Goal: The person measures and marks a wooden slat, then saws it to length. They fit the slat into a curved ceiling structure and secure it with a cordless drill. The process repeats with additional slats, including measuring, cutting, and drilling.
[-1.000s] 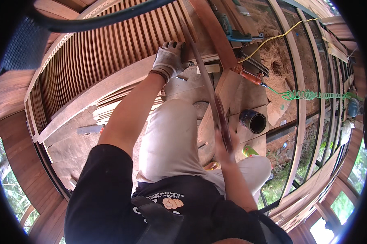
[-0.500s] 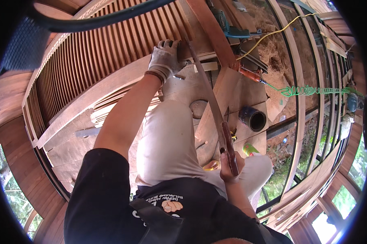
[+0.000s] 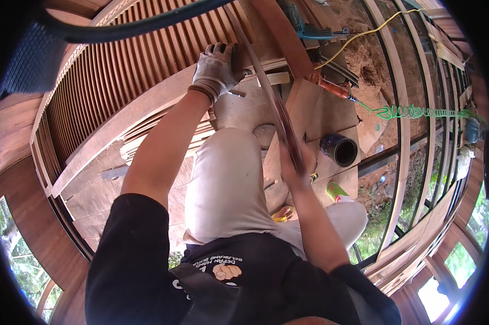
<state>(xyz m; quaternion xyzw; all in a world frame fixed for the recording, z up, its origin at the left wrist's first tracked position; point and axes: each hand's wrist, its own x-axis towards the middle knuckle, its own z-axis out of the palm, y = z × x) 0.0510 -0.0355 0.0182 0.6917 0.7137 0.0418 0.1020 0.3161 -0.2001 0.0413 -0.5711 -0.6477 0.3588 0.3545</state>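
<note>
My right hand [image 3: 298, 161], bare and smeared by motion, is closed round the brown handle of a handsaw [image 3: 261, 73]. Its long blade runs away from me across the right end of a slatted wooden panel [image 3: 147, 59]. Just left of the blade, my left hand [image 3: 216, 69], in a dirty white work glove, grips the near rail [image 3: 174, 92] of this panel, its fingers bent over the top. A thin pencil-like stick [image 3: 237, 93] shows beside that glove. The cutting edge against the wood cannot be made out clearly.
A blue-green power tool [image 3: 314, 32] lies far right with a yellow cord. An orange air tool [image 3: 333, 86] on a green coiled hose [image 3: 417, 112], a dark can [image 3: 339, 150] and a green can [image 3: 336, 190] are to the right. Thin wood strips [image 3: 163, 132] lie below the panel.
My right hand has pushed forward and away from me, carrying the saw so that its blade reaches farther over the panel. The gloved left hand keeps nearly the same place.
</note>
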